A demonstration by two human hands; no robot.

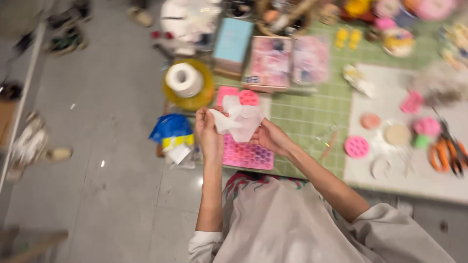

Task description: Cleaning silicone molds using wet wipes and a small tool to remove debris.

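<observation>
Both hands hold a crumpled white tissue [239, 119] above the left end of a green gridded table [312, 109]. My left hand [208, 136] pinches the tissue's left side. Its right side is gripped by my right hand [272, 138]. Directly beneath them lies a pink silicone mould tray [248, 156] with many small cells. Another pink mould [239, 96] shows just behind the tissue. The picture is motion-blurred.
A white paper roll on a yellow holder [185, 80] stands at the table's left corner, a blue and yellow bag [170, 131] below it. A white mat [404, 146] at right carries round pink moulds [357, 146] and orange scissors [446, 151]. Boxes and clutter line the far edge. Grey floor lies left.
</observation>
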